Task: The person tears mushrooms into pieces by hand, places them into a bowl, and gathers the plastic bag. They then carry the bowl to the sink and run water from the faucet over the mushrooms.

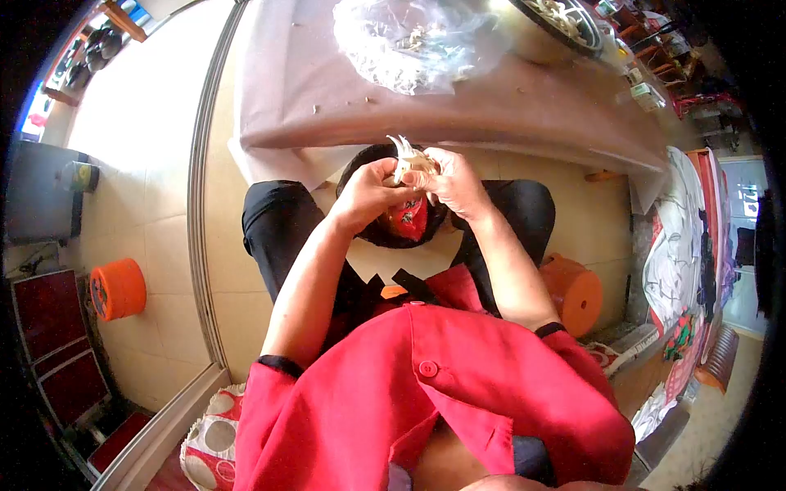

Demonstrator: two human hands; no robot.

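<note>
Item: small pale garlic bulb with papery skin (409, 160), pinched between left hand (368, 195) and right hand (455, 183), both closed on it above the lap, below the brown-clothed worktop (524, 106). Risk: loosened cloves may slip to the tiled floor (164, 237).

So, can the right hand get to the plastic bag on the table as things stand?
Probably yes. The bag lies on the table just beyond the right hand, and nothing stands between them. But both hands grip a pale item, so the right one is not free.
</note>
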